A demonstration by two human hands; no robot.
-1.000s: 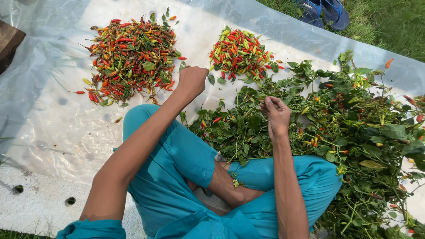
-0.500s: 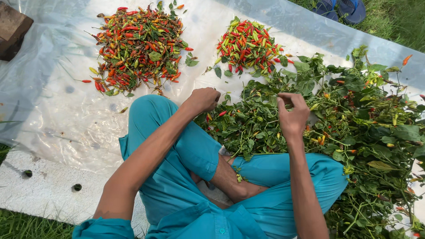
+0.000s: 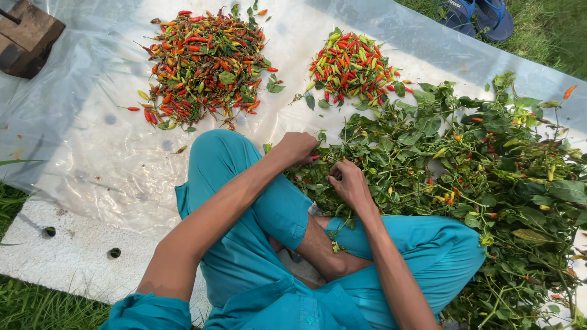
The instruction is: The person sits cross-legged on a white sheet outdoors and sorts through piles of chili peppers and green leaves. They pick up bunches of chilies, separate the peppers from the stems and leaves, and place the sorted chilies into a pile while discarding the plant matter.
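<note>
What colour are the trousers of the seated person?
Teal trousers, seen clearly in the head view.

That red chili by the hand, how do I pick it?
Pinch the red chili by its free end, coming from the right, judging by its pose: it lies flat on the leaf pile, and the left hand covers its other end.

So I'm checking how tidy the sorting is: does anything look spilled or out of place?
Mostly tidy. A few chillies and loose leaves lie scattered on the plastic sheet just outside the big pile and small pile. Both hands, left and right, are in the leafy branches.
</note>
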